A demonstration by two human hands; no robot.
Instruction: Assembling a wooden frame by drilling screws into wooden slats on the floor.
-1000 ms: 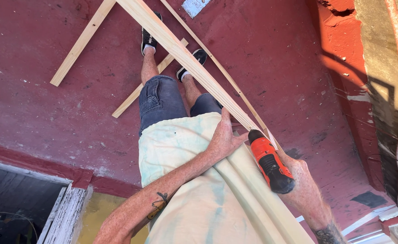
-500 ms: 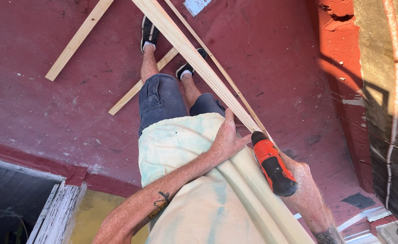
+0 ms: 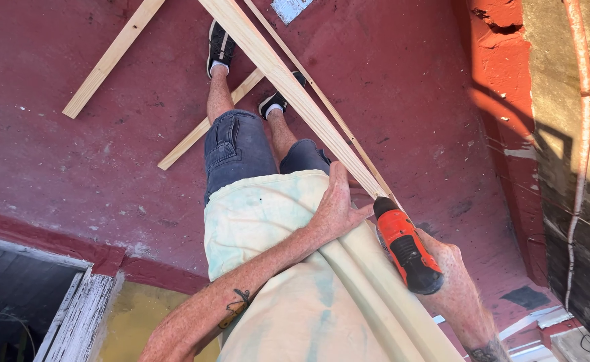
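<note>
1. Left hand (image 3: 335,204) is wrapped over the near stretch of the long wooden batten (image 3: 288,90), pressing it against the body. Fingers are closed on its edge.
2. Right hand (image 3: 452,278) grips an orange-and-black cordless drill (image 3: 405,245), fist closed round the handle. Its nose points at the batten just past the left hand, and looks in contact or very near it. The bit itself is hidden, so I can't tell whether it's in the wood.
3. The batten runs diagonally from waist level up and away over the red floor (image 3: 74,181), with a thinner strip (image 3: 322,104) alongside it.
4. Judgement: mid-step. Piece is positioned and braced, tool is lined up, and no screw head or finished hole is visible.
5. Two more wooden slats (image 3: 110,60) lie loose on the floor near the feet and appear untouched. Likely more pieces left.
</note>
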